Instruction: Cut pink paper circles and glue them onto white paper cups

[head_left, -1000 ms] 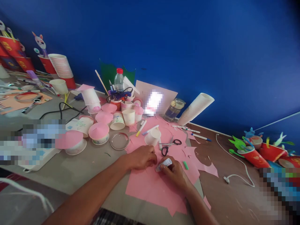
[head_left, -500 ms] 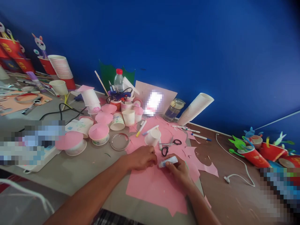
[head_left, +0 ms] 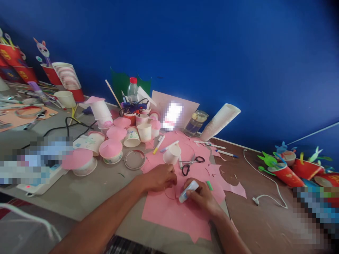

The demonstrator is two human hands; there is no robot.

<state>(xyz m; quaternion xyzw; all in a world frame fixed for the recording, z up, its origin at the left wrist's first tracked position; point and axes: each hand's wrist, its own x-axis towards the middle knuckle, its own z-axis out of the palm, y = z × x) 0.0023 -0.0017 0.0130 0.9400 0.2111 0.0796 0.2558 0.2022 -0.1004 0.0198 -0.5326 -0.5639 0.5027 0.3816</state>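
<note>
My left hand [head_left: 159, 178] rests closed on a pink paper sheet [head_left: 169, 211], its fingertips pinching a small pink cut-out. My right hand [head_left: 202, 197] grips a white and light blue glue stick [head_left: 187, 191], tip pointing down-left onto the pink paper beside the left hand. Black-handled scissors [head_left: 191, 165] lie just beyond both hands, next to an upturned white paper cup [head_left: 172, 154]. A small green cap [head_left: 209, 185] lies to the right of my right hand.
Several paper cups with pink lids [head_left: 111, 151] stand at the left, with a clear round lid [head_left: 135, 159]. A leaning stack of white cups [head_left: 221, 121], a water bottle [head_left: 132, 91], markers [head_left: 159, 144], a white cable [head_left: 261, 183] and red decorated cups [head_left: 287, 176] surround the work spot.
My right hand has swung the glue stick from lying nearly level to pointing down-left, and moved it slightly toward me on the pink paper. The left hand has stayed in place.
</note>
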